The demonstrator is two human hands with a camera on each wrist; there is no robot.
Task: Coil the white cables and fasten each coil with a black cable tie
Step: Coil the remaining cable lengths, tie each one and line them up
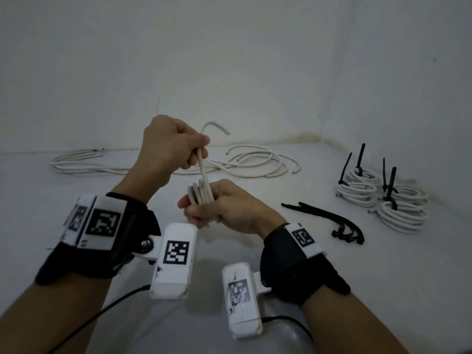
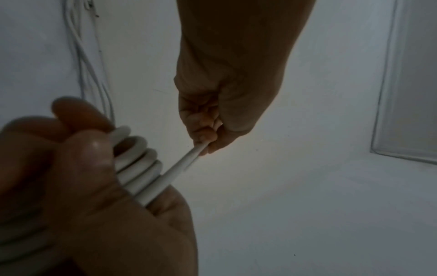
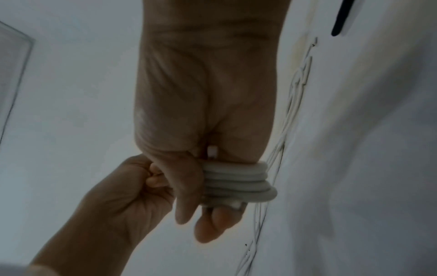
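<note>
Our right hand (image 1: 229, 208) grasps the round white cable coil (image 1: 201, 195) wound around its fingers; our raised left hand (image 1: 166, 149) pinches the coil's free strand (image 1: 203, 167).

Black wrist straps (image 1: 283, 254) w/ white marker blocks (image 1: 176, 259); b/w square codes; thin black cables (image 1: 97, 315); bare forearms.

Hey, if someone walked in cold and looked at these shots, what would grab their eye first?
The two hands at centre: the right hand holds a white cable coil while the left hand pinches its free end above. Next, four finished coils with black ties upright at far right, and loose black cable ties just before them.
</note>
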